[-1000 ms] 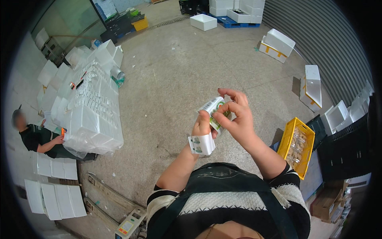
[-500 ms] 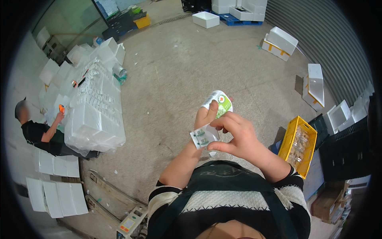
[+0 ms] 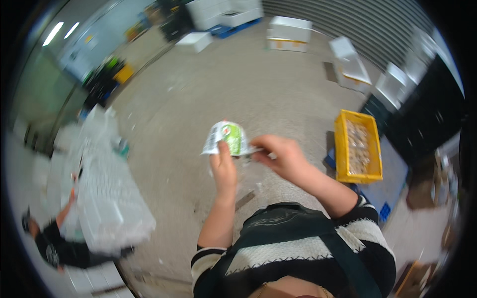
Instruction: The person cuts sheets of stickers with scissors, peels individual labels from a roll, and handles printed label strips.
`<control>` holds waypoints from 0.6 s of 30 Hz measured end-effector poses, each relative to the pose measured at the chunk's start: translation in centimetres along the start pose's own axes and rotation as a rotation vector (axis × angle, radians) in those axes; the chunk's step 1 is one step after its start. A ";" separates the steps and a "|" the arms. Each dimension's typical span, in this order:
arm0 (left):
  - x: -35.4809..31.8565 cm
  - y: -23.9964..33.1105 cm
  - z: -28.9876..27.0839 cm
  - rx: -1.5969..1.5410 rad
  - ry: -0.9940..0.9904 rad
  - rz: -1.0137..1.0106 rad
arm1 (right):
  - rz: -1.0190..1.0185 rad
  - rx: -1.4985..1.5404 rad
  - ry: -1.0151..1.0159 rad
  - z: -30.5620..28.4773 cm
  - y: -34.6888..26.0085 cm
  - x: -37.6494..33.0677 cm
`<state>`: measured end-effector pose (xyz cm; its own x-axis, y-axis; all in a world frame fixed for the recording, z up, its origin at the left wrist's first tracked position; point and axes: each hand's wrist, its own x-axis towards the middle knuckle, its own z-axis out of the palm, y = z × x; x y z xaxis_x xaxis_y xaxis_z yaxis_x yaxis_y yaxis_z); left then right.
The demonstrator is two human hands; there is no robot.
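Left hand (image 3: pixel 223 169) raised at chest height, fingers closed on the lower edge of a small white-and-green packet (image 3: pixel 226 138). Packet held up in the air, above the floor (image 3: pixel 238 89), tilted a little, printed face toward the camera. Picture blurred; fine detail of the packet unreadable.

Right hand (image 3: pixel 280 156) just beside it, fingers pinched together on the packet's right edge, where a thin strip sticks out sideways. Both hands touching the packet; hands near each other but not clasped.

Person wears a black-and-white striped sweater (image 3: pixel 293 248).

To the right on the floor, a yellow crate (image 3: pixel 357 146) with pale contents, dark bins beyond it. To the left, a large stack of white foam boxes (image 3: pixel 107 193). At lower left another person (image 3: pixel 54 243) in dark clothes crouches beside that stack. More white boxes (image 3: pixel 288 34) lie far off near a corrugated wall (image 3: pixel 348 20).
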<state>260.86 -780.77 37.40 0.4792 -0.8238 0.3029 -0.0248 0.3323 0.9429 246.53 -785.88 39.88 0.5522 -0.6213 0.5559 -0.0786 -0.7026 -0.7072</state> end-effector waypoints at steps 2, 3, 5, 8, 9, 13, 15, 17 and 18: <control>0.7 -2.2 1.7 -0.055 -0.007 0.050 | -0.065 -0.111 0.021 -0.5 0.8 -0.3; 1.0 -3.3 2.8 -0.079 -0.006 0.072 | -0.078 -0.150 0.051 -1.2 1.4 -0.5; 0.9 -3.8 5.2 -0.201 -0.121 -0.041 | -0.076 -0.269 0.105 -3.1 2.5 -1.3; 0.3 -4.1 9.5 -0.279 -0.210 -0.159 | -0.091 -0.342 0.213 -5.3 4.6 -3.0; 0.3 -4.3 11.0 -0.289 -0.224 -0.189 | -0.076 -0.368 0.235 -6.4 5.5 -3.5; 0.0 -5.1 16.0 -0.318 -0.190 -0.198 | -0.053 -0.445 0.309 -9.7 7.5 -5.2; 0.1 -6.2 17.1 -0.358 -0.182 -0.221 | -0.037 -0.452 0.361 -10.5 8.4 -5.8; 0.3 -6.7 18.7 -0.384 -0.184 -0.254 | -0.047 -0.440 0.411 -11.6 9.4 -5.6; 0.5 -6.8 19.4 -0.386 -0.194 -0.279 | -0.041 -0.438 0.421 -12.1 9.9 -5.5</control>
<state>244.23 -792.33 33.78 0.2487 -0.9633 0.1014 0.4246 0.2025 0.8824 232.71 -793.63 35.08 0.1938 -0.6121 0.7667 -0.4479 -0.7505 -0.4860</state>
